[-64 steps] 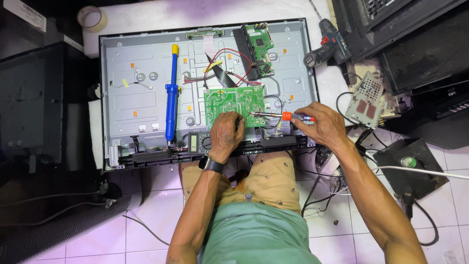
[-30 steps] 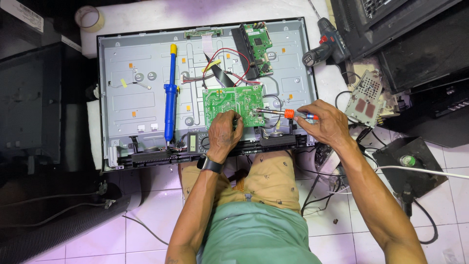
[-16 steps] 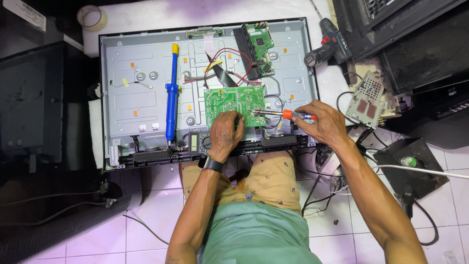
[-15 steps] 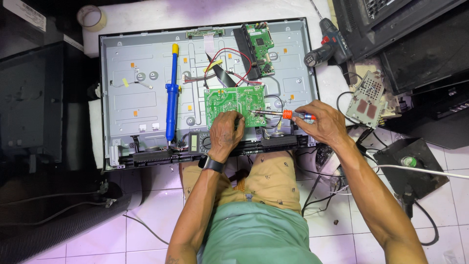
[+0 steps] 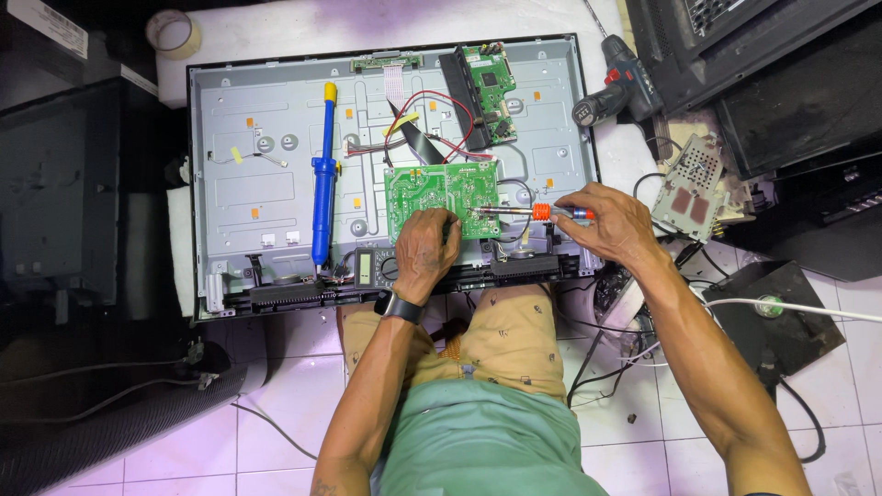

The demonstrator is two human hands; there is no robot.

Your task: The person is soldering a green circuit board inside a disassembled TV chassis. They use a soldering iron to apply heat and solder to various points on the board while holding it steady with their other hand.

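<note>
— Anything moved since two seconds back?

— Hardly. From my head view both hands have stayed put; the right hand (image 5: 614, 223) has only nudged the soldering iron (image 5: 528, 212) a touch along the green circuit board (image 5: 442, 188).

— How is the iron held?

— My right fingers are closed round its orange-and-blue grip, shaft lying level, tip pointing left onto the board's right edge. The left hand (image 5: 425, 253) rests curled on the board's lower edge, fingers bent down on it (whether it pinches anything I cannot tell).

— And where is the board?

— Mounted in the middle of the grey metal back panel (image 5: 248, 184) of an opened flat screen, lying flat on the floor in front of my knees.

— What else is there?

— A blue desoldering pump (image 5: 322, 184) lies upright on the panel left of the board, a multimeter (image 5: 377, 266) just beside my left wrist, a second green board (image 5: 491, 87) top right, and a cordless drill (image 5: 616, 92) off the panel's right corner.
</note>
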